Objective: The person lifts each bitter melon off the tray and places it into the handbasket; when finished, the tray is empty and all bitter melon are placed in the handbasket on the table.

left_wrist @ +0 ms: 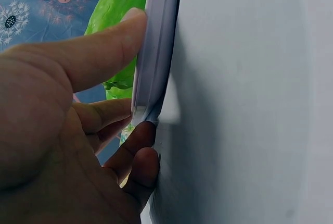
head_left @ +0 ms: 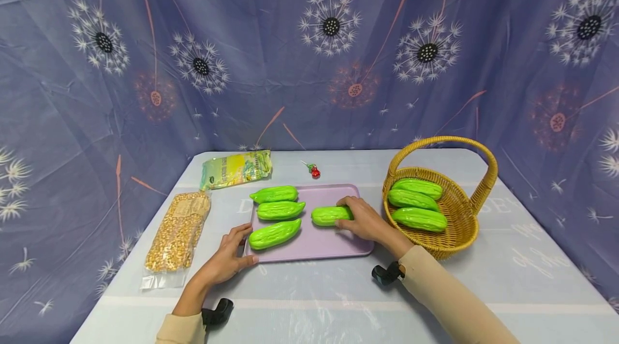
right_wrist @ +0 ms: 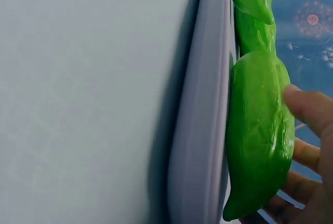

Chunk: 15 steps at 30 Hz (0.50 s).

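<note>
Corn kernels in a clear bag point(head_left: 178, 233) sit far left on the table point(head_left: 508, 269), with a yellow-green packet point(head_left: 236, 169) behind them, both well clear of the work. Left hand point(head_left: 228, 259) pinches the near-left corner of the lilac tray point(head_left: 333, 244): thumb over the rim, fingers curled under the edge in the left wrist view, so the tray is braced. Three green gourds point(head_left: 276, 210) lie on the tray's left half, stacked front to back, near one just beside the left thumb. Right hand point(head_left: 364, 219) is wrapped on a fourth gourd point(head_left: 329, 215) at mid-tray; fingers closed round its right end, thumb on the far side, gourd resting on or just above the tray surface — can't tell which. Small red item point(head_left: 315, 172) lies behind the tray. Wicker basket point(head_left: 464, 215) far right holds three more gourds. Judgement: keep the left pinch firm so the tray doesn't skid, keep the gourd level and parallel to its neighbours, wrist clear of the basket handle.
</note>
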Available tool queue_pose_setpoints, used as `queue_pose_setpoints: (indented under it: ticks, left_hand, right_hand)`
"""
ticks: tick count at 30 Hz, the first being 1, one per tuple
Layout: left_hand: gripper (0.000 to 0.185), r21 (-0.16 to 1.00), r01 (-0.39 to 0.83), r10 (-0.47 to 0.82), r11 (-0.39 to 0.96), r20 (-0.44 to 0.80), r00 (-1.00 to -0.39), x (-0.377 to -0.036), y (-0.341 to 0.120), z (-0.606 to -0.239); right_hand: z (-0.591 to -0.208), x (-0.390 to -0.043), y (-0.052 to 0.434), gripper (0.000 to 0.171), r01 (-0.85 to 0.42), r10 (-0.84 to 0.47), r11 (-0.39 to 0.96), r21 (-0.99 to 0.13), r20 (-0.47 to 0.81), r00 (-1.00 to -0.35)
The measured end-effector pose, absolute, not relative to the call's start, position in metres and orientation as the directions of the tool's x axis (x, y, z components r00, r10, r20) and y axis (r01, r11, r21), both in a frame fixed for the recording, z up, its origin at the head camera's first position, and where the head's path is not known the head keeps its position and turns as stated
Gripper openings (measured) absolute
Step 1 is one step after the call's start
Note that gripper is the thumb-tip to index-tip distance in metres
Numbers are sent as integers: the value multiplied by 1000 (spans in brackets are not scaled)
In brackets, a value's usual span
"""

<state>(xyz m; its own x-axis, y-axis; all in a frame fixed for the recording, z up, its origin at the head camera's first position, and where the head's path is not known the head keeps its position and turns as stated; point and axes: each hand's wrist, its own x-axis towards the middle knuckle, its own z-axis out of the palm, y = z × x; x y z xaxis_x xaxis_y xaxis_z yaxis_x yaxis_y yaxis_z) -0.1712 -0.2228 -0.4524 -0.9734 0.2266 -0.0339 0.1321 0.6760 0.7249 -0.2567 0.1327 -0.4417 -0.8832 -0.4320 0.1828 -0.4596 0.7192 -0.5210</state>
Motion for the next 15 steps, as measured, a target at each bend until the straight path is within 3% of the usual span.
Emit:
queue_pose_setpoints:
  ticks: [8,15]
  left_hand:
    - [77,724,138,233,676,-32,-972,-171,-223,-453]
    - [79,737,134,227,663,-28,-973,-171,-223,-454]
  right_hand:
    - [-443,-256,131,38,-439,-409,674,-594,195,-891]
    - [-441,-251,130,51,-422,-429,671,-610,145,-892]
